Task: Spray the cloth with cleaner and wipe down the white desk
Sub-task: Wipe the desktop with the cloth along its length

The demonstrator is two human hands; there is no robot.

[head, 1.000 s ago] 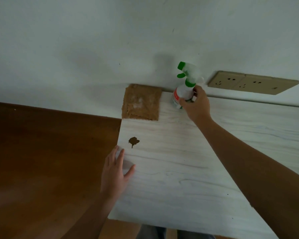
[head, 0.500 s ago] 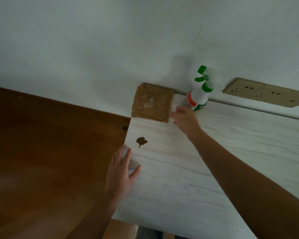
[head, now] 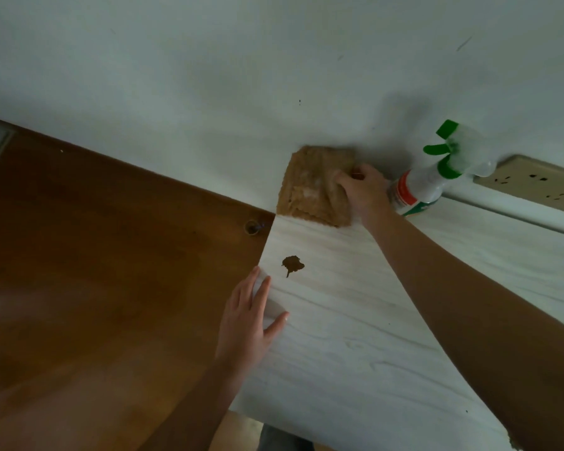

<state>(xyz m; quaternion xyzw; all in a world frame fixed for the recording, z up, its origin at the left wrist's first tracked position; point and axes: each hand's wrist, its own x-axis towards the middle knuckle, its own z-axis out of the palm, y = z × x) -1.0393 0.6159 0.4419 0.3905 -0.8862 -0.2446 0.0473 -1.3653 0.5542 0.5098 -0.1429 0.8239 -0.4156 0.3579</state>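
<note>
A brown cloth (head: 310, 187) lies at the far left corner of the white desk (head: 355, 336), against the wall. My right hand (head: 363, 190) grips the cloth's right edge, bunching it. A white spray bottle (head: 420, 187) with a green trigger stands just right of that hand, by the wall. A dark brown stain (head: 292, 264) marks the desk near its left edge. My left hand (head: 251, 317) rests flat on that left edge, fingers spread, just below the stain.
A brown wooden surface (head: 111, 271) adjoins the white desk on the left, with a small round hole (head: 253, 227) near the joint. A beige wall socket strip (head: 531, 180) sits behind the bottle. The white wall runs along the back.
My right hand let go of the spray bottle, moved left and took hold of the cloth. The bottle stays by the wall. My left hand has not moved.
</note>
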